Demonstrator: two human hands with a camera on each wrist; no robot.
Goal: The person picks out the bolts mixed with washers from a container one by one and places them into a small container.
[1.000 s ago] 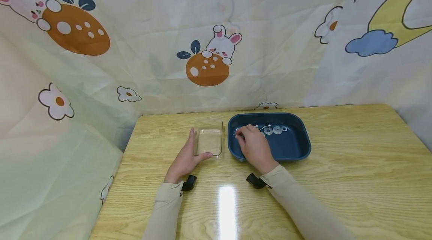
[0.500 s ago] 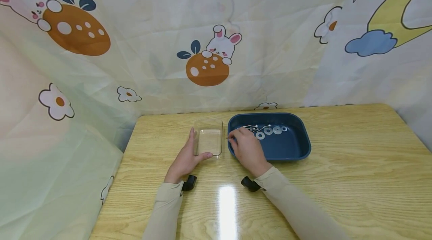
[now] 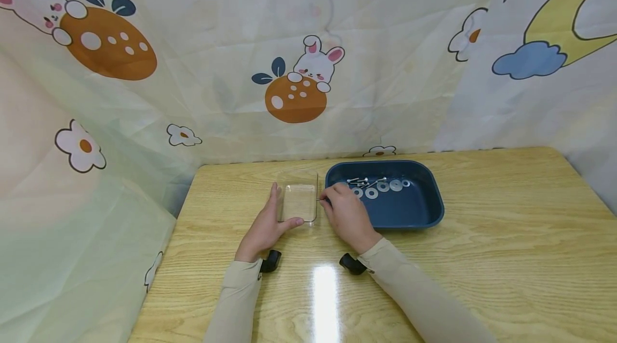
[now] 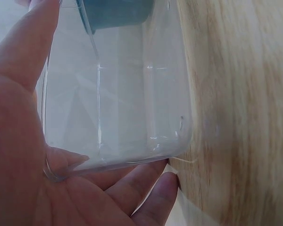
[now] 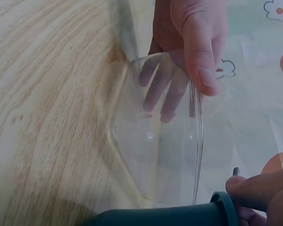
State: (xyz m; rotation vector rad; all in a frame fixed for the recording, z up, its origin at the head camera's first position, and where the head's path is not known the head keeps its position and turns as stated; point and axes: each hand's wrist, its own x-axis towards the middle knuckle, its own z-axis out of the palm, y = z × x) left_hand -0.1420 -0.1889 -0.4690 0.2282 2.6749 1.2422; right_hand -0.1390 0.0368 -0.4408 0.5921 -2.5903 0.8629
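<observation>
A clear plastic box (image 3: 300,203) stands on the table. My left hand (image 3: 264,229) spans its near left corner, fingers straight along the left wall, thumb along the near rim. In the left wrist view, the thumb lies along the rim of the box (image 4: 118,103) and the fingers rest against its outside. Between thumb and fingertips, my right hand (image 3: 348,217) pinches a small bolt (image 5: 236,171), its threaded end sticking out. That hand is over the left edge of the navy tray (image 3: 409,213), and the bolt's tip reaches the box's right rim.
Several bolts (image 3: 365,181) and several flat washers (image 3: 371,193) lie inside the tray, towards its back left. The tray stands right of the box with a narrow gap between. A printed cloth (image 3: 217,91) hangs behind the wooden table (image 3: 506,236).
My right hand has moved left with the bolt, from over the tray to the box's right rim, uncovering more bolts and washers. My left hand has stayed in place.
</observation>
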